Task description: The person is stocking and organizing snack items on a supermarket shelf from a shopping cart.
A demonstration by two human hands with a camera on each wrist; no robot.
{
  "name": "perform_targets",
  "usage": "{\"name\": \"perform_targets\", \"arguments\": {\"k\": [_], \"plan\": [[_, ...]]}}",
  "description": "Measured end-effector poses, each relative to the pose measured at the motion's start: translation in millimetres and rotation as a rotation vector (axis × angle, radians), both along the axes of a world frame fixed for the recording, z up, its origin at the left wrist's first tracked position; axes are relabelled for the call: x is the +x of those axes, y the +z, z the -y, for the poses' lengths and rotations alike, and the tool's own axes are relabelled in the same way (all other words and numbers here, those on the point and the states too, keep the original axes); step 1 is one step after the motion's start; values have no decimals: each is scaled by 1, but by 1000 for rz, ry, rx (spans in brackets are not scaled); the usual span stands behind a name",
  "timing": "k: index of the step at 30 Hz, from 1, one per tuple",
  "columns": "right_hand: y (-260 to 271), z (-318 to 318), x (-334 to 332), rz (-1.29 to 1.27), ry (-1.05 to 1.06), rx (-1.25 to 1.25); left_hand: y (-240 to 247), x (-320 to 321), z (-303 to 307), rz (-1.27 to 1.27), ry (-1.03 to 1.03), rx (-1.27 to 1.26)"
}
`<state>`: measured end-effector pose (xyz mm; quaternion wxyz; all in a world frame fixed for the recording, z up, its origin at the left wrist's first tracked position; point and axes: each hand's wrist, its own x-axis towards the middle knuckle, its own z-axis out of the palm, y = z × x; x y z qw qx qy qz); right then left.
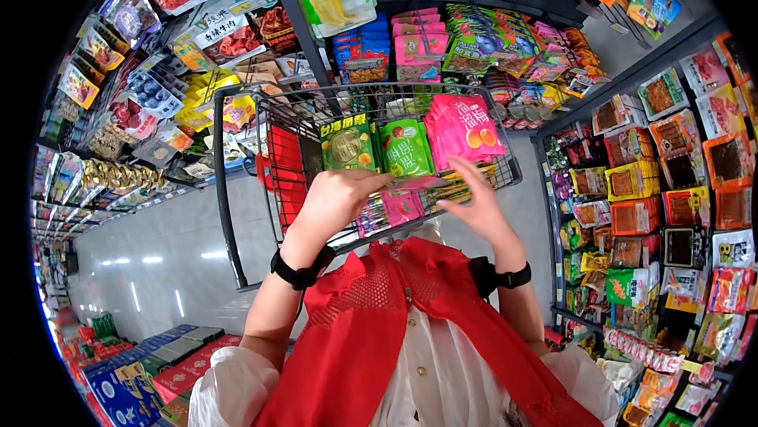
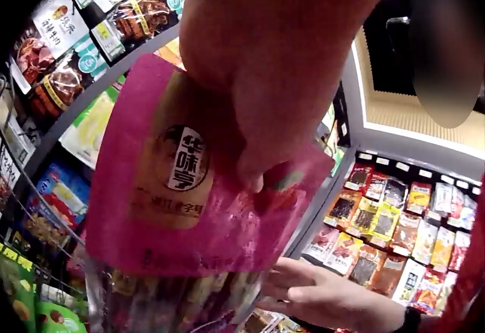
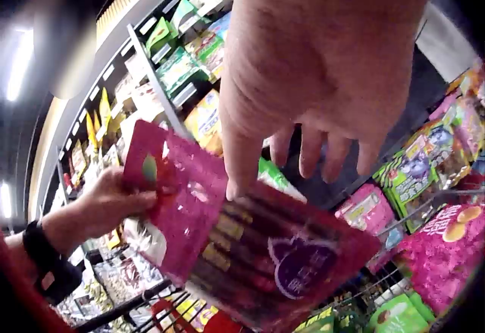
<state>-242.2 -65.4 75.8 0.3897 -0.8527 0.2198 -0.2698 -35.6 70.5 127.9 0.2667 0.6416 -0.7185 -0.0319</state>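
My left hand (image 1: 339, 198) pinches the top corner of a pink snack bag (image 2: 121, 189) over the cart. Dark strip-shaped contents show through the clear part of this bag, which carries a round purple label in the right wrist view. My right hand (image 1: 479, 204) is at the other side of the bag with its fingers extended; in the right wrist view its thumb tip is right at the bag. Below, the cart (image 1: 377, 89) holds a green-and-yellow bag (image 1: 347, 145), a bright green bag (image 1: 406, 147) and pink bags with orange fruit pictures (image 1: 466, 127).
Shelves of packaged snacks (image 1: 663, 166) line the right side, and more bagged goods (image 1: 150, 95) fill the left. Behind the cart stands a rack with piled bags (image 1: 482, 40). The cart's handle (image 1: 227, 190) is at the left, above a grey tiled floor (image 1: 150, 245).
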Motion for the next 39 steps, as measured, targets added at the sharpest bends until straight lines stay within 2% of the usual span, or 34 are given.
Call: {"name": "perform_targets", "arguments": {"k": [1, 3, 4, 6, 7, 8, 9, 10, 11, 13, 14, 15, 17, 18, 19, 22, 25, 27, 31, 34, 35, 37, 38, 39], "plan": [[-2, -2, 4, 1, -3, -1, 5, -3, 1, 1, -3, -1], [-10, -1, 8, -1, 52, 266, 9, -8, 3, -60, -58, -30], [-14, 2, 7, -54, -10, 244, 8, -8, 3, -60, -61, -30], [-14, 3, 6, -65, -72, 153, 2, -7, 5, -347, 74, -46], [-13, 3, 5, -75, -133, 62, 1, -4, 6, -346, 71, -45], [-13, 3, 5, -74, -136, 62, 0, 0, 9, -405, 194, -169], [-12, 5, 5, -77, -231, 87, -1, 3, 13, -464, 315, -294], [-11, 6, 5, -79, -325, 112, -3, 6, 19, -522, 349, -363], [-11, 8, 5, -80, -327, 112, -6, 8, 23, -581, 384, -432], [-9, 12, 7, 112, -372, 391, -17, 11, 23, -628, 444, -369], [6, 11, 7, 150, -312, 493, -27, 14, 23, -783, 341, -168], [6, 11, 9, 150, -312, 493, -37, 17, 23, -930, 233, 37], [6, 9, 15, 298, -247, 784, -54, 3, 24, -1193, 110, 207], [0, 9, 18, 355, -184, 864, -42, 1, 24, -973, 100, 298], [-4, 8, 21, 362, -152, 950, -28, -7, 22, -1015, 159, 331], [3, 0, 26, 384, -151, 1085, -27, -4, 20, -995, 131, 247], [6, -2, 30, 352, -121, 1134, -27, 1, 16, -990, 217, 388], [9, -2, 34, 300, -104, 1029, -17, -1, 14, -1090, 184, 315], [3, 3, 40, 252, -100, 1026, -36, 4, 15, -1187, 177, 288], [-4, 12, 45, 216, -124, 915, -45, 8, 16, -1301, 258, 317], [-4, 14, 46, 214, -126, 916, -50, 10, 16, -1413, 289, 231], [-3, 19, 44, 347, -212, 1198, -77, 23, 16, -1560, 387, 145], [-4, 23, 43, 334, -85, 1249, -72, 26, 17, -1642, 342, 142], [-6, 21, 45, 330, -90, 1251, -67, 28, 18, -1724, 296, 138]]}}
